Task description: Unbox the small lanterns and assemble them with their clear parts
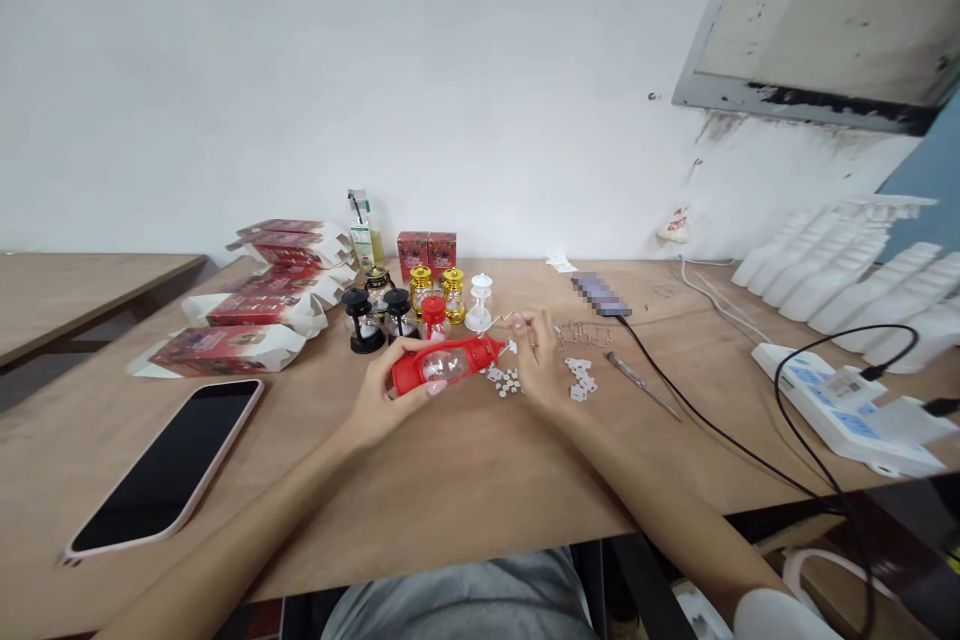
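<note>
My left hand (386,392) grips a small red toy lantern (442,365) lying on its side, its clear globe facing me. My right hand (541,355) is at the lantern's top end, its fingers pinching a thin wire handle (504,317). Several small white parts (505,381) lie on the wooden table (465,480) just below the lantern, with more white parts (580,378) to the right of my right hand. A cluster of bent wire handles (581,333) lies behind my right hand.
Finished little lanterns in black (364,320), gold (421,288), red (433,315) and white (480,302) stand behind. Red-and-white boxes (225,348) lie left, a phone (174,465) front left, a screwdriver (641,384) and black cable (697,415) right, a power strip (847,405) far right.
</note>
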`<action>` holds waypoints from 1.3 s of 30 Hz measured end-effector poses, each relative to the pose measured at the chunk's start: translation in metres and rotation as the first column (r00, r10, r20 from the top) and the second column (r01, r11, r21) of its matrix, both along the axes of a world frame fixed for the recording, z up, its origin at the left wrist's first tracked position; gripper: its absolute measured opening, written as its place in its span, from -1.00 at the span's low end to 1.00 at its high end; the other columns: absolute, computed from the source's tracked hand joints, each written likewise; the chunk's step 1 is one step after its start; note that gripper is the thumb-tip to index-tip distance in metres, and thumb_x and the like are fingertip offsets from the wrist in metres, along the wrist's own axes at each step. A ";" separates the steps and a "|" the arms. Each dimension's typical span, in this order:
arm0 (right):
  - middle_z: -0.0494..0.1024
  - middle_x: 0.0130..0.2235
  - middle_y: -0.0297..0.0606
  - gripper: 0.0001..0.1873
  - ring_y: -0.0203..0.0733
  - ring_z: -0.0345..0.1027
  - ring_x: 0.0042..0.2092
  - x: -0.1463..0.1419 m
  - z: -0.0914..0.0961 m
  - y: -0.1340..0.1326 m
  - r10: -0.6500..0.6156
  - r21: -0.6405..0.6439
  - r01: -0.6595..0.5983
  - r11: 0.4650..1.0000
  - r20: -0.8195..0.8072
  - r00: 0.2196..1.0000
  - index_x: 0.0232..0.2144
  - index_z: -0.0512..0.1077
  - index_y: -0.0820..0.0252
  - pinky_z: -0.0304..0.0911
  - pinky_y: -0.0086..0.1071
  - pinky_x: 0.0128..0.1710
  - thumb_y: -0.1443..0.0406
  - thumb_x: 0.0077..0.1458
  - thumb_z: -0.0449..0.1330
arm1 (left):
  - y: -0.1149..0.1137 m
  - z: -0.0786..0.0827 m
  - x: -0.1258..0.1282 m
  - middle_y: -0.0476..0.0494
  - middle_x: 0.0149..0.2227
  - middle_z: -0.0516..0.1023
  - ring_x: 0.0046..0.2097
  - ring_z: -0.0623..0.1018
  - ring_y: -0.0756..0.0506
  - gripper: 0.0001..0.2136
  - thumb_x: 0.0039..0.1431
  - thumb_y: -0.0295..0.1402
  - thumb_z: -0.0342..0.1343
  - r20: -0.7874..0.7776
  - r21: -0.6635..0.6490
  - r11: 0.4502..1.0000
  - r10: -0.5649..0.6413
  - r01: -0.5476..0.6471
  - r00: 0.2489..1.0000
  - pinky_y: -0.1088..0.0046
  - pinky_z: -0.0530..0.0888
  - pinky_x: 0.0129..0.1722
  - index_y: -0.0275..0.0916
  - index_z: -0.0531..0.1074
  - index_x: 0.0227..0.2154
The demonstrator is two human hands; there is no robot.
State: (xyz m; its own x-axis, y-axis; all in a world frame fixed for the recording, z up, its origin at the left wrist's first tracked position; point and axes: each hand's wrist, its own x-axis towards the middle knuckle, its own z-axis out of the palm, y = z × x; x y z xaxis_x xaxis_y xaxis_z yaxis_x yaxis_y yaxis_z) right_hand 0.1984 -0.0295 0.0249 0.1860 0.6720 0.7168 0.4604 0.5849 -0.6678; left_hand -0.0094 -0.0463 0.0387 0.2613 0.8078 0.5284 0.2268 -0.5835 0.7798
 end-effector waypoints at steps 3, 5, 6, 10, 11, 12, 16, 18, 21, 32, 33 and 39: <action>0.33 -0.45 -0.36 -0.64 -0.28 0.23 -0.39 0.003 -0.001 0.011 0.314 -0.210 -0.323 0.923 -0.078 0.946 -0.47 0.25 0.13 0.23 -0.41 -0.35 0.04 0.21 -0.08 | -0.003 0.001 0.002 -0.18 -0.24 0.56 -0.27 0.55 -0.14 -0.66 -0.06 -0.17 0.21 -0.037 -0.005 0.999 -0.048 0.048 0.998 0.40 0.49 -0.32 -0.26 0.40 -0.26; 0.29 -0.49 -0.40 -0.59 -0.32 0.19 -0.44 0.003 -0.003 0.015 0.404 -0.231 -0.433 0.871 -0.166 0.900 -0.51 0.23 0.13 0.19 -0.46 -0.41 -0.03 0.16 -0.04 | -0.003 -0.001 0.003 -0.17 -0.26 0.56 -0.29 0.54 -0.13 -0.66 -0.08 -0.16 0.21 -0.036 -0.002 0.999 -0.036 0.036 0.999 0.41 0.48 -0.33 -0.26 0.40 -0.26; 0.28 -0.50 -0.41 -0.58 -0.33 0.18 -0.45 0.003 -0.004 0.015 0.422 -0.219 -0.462 0.860 -0.205 0.883 -0.51 0.22 0.13 0.18 -0.47 -0.42 -0.06 0.14 -0.02 | -0.002 -0.002 0.004 -0.15 -0.28 0.55 -0.32 0.54 -0.11 -0.66 -0.08 -0.16 0.22 -0.024 -0.006 1.000 -0.014 0.014 1.000 0.42 0.48 -0.36 -0.26 0.39 -0.28; 0.30 -0.52 -0.42 -0.58 -0.35 0.20 -0.50 0.003 -0.005 0.010 0.573 -0.266 -0.623 0.736 -0.245 0.782 -0.51 0.25 0.13 0.18 -0.46 -0.46 -0.07 0.09 0.04 | 0.007 -0.009 0.001 -0.03 -0.43 0.47 -0.48 0.45 -0.02 -0.68 -0.07 -0.13 0.21 0.097 -0.085 0.993 0.096 -0.087 0.991 0.50 0.43 -0.54 -0.23 0.35 -0.33; 0.33 -0.51 -0.41 -0.59 -0.36 0.21 -0.50 0.005 -0.004 0.011 0.599 -0.294 -0.644 0.707 -0.235 0.765 -0.51 0.27 0.14 0.19 -0.46 -0.46 -0.06 0.09 0.05 | 0.010 -0.010 0.000 -0.01 -0.45 0.44 -0.50 0.44 -0.01 -0.67 -0.07 -0.12 0.21 0.134 -0.119 0.989 0.106 -0.090 0.985 0.51 0.43 -0.58 -0.22 0.33 -0.33; 0.36 -0.49 -0.39 -0.60 -0.36 0.22 -0.50 0.009 -0.004 0.012 0.596 -0.306 -0.636 0.708 -0.224 0.771 -0.50 0.29 0.15 0.19 -0.45 -0.45 -0.05 0.08 0.06 | 0.012 -0.011 -0.002 0.00 -0.45 0.43 -0.50 0.44 -0.01 -0.66 -0.07 -0.11 0.20 0.168 -0.149 0.985 0.110 -0.085 0.980 0.51 0.43 -0.59 -0.22 0.32 -0.32; 0.47 -0.34 -0.30 -0.56 -0.38 0.17 -0.53 0.044 0.001 0.038 0.229 -0.288 -0.271 0.919 -0.172 0.958 -0.40 0.38 0.17 0.17 -0.45 -0.51 -0.08 0.00 0.08 | 0.014 -0.012 -0.003 -0.04 -0.34 0.43 -0.47 0.46 -0.01 -0.59 -0.11 -0.11 0.22 0.222 -0.174 0.981 0.122 -0.084 0.967 0.50 0.44 -0.59 -0.22 0.28 -0.25; 0.48 -0.40 -0.27 -0.51 -0.34 0.17 -0.53 0.071 0.003 0.055 -0.072 -0.311 0.063 0.948 -0.017 0.997 -0.35 0.42 0.21 0.15 -0.45 -0.52 -0.08 0.04 0.00 | 0.012 -0.011 -0.001 -0.06 -0.30 0.44 -0.42 0.47 -0.01 -0.57 -0.14 -0.14 0.25 0.219 -0.132 0.985 0.138 -0.111 0.966 0.49 0.46 -0.51 -0.22 0.28 -0.24; 0.49 -0.45 -0.21 -0.53 -0.26 0.27 -0.44 0.109 0.002 0.076 -0.211 -0.312 0.229 0.922 0.091 0.973 -0.38 0.45 0.29 0.17 -0.42 -0.43 -0.02 0.06 0.03 | 0.010 -0.010 0.002 -0.09 -0.26 0.46 -0.30 0.49 -0.06 -0.54 -0.20 -0.17 0.30 0.228 -0.075 0.982 0.188 -0.175 0.955 0.44 0.48 -0.34 -0.22 0.28 -0.24; 0.55 -0.27 -0.14 -0.84 -0.17 0.40 -0.25 0.135 -0.015 0.097 -0.086 -0.488 0.349 0.800 0.483 0.872 -0.32 0.49 0.26 0.29 -0.33 -0.27 0.27 0.08 0.20 | 0.011 -0.009 -0.001 -0.20 -0.11 0.47 -0.07 0.47 -0.17 -0.46 -0.23 -0.17 0.33 0.205 -0.007 0.949 0.310 -0.315 0.928 0.24 0.42 -0.06 -0.23 0.36 -0.14; 0.52 -0.20 -0.15 -0.78 -0.17 0.40 -0.21 0.134 -0.013 0.095 -0.081 -0.486 0.352 0.800 0.494 0.866 -0.23 0.46 0.26 0.32 -0.29 -0.23 0.24 0.11 0.18 | 0.011 -0.008 -0.002 -0.20 -0.11 0.47 -0.07 0.47 -0.17 -0.48 -0.22 -0.17 0.33 0.192 0.006 0.946 0.317 -0.324 0.929 0.23 0.42 -0.06 -0.23 0.37 -0.15; 0.51 -0.28 -0.17 -0.78 -0.16 0.37 -0.24 0.109 0.000 0.077 -0.151 -0.354 0.343 0.870 0.470 0.870 -0.21 0.44 0.26 0.28 -0.23 -0.16 0.27 0.10 0.15 | 0.004 -0.001 0.001 -0.26 -0.02 0.47 0.02 0.44 -0.22 -0.51 -0.17 -0.17 0.31 0.198 0.070 0.959 0.255 -0.274 0.946 0.14 0.37 0.03 -0.24 0.37 -0.16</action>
